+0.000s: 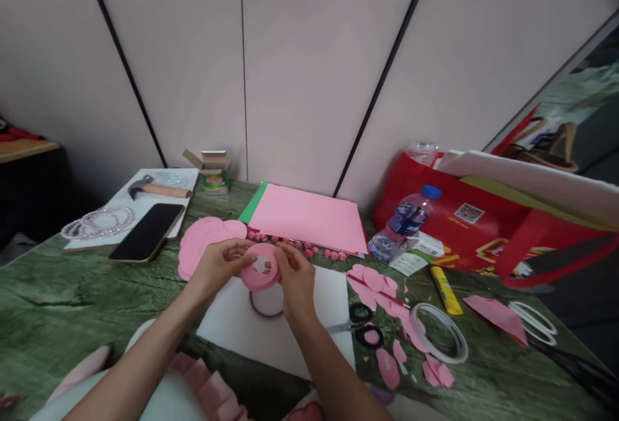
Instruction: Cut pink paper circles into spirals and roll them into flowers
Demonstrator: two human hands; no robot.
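Observation:
Above a white sheet [232,331] I hold a pink ring [250,278] that looks like a paper ring or a roll of tape. My left hand [218,267] pinches its left side between thumb and fingers. On the opposite side, my right hand [297,281] grips the ring's right edge. Through its middle hole some fingertips show. Below it, on the sheet, lies a thin dark hoop [267,315]. Just beyond my left hand is a pile of pink paper discs [206,240]. A row of small pink paper rolls [308,251] runs behind both hands.
Scissors [360,325], pink paper scraps [387,368], a roll of white tape [457,334] and a yellow glue stick [445,290] lie right. Behind stand a water bottle [403,218] and red bag [435,240]. Pink sheets [309,215], a phone [147,233] and a hammer [164,190] lie farther back.

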